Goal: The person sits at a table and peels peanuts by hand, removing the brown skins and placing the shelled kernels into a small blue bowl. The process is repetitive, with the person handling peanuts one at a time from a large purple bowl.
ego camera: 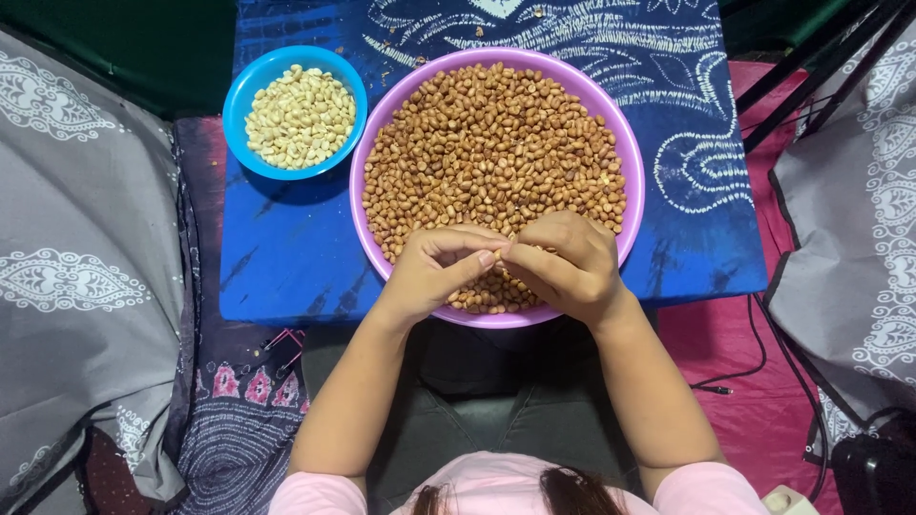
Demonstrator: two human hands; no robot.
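Scene: A seated person is leaning over a low table draped in a blue patterned cloth, seen from directly above.
Left hand: The left hand is curling over the near rim of the purple bowl, its thumb and forefinger pinching a single peanut at the point where the two hands are meeting.
Right hand: The right hand is closing on the same nut from the other side, fingertips pressing against the left thumb; neither hand is lying slack.
Peanut being worked: It is sitting just above the bowl's near edge, mostly hidden by the fingers, so whether its skin is splitting cannot be told.
Brown peanuts: Red-skinned peanuts are filling the purple bowl nearly to the brim.
Pale peanuts: Skinned, cream-coloured kernels are lying in the smaller blue bowl, just beside the purple one on the person's left.
Doing it well: Rubbing is probably working best with a light rolling pinch, hands kept over the big bowl so loose skin is falling there, not on the cloth.
Surroundings: Grey printed fabric is hanging on both sides; a black cable is trailing across the pink mat.
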